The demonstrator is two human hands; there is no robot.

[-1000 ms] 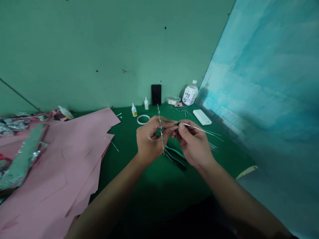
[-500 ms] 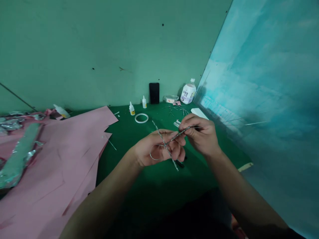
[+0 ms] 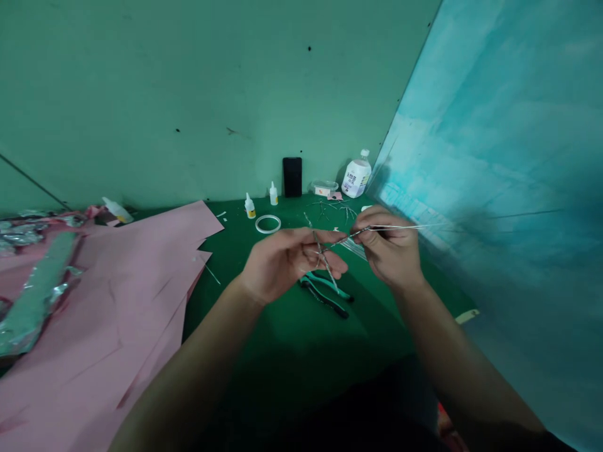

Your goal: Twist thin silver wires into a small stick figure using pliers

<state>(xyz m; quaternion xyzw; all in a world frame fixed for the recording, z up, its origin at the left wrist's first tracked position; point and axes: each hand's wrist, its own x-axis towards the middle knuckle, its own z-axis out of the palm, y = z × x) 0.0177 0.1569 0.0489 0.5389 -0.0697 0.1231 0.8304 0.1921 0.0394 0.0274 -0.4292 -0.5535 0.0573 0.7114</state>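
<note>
My left hand (image 3: 285,260) holds a twisted wire piece (image 3: 328,263) whose arms cross near its fingers. My right hand (image 3: 391,248) pinches the end of one twisted arm, from which long thin wires (image 3: 428,225) run out to the right. Below the hands, pliers (image 3: 327,295) with green and black handles lie on the green table. Straight wires (image 3: 354,248) lie between and under the hands. Behind them are branching wire pieces (image 3: 323,211) on the table.
Pink sheets (image 3: 136,282) cover the left side, with a plastic-wrapped roll (image 3: 38,295) on them. A white ring (image 3: 268,224), two small glue bottles (image 3: 249,206), a black phone (image 3: 293,177), a plastic box (image 3: 325,188) and a white bottle (image 3: 357,176) stand or lie at the back.
Both hands have risen slightly, the right also moving right. The crossed wire has turned and shifted up with them, and the pliers beneath now show more fully.
</note>
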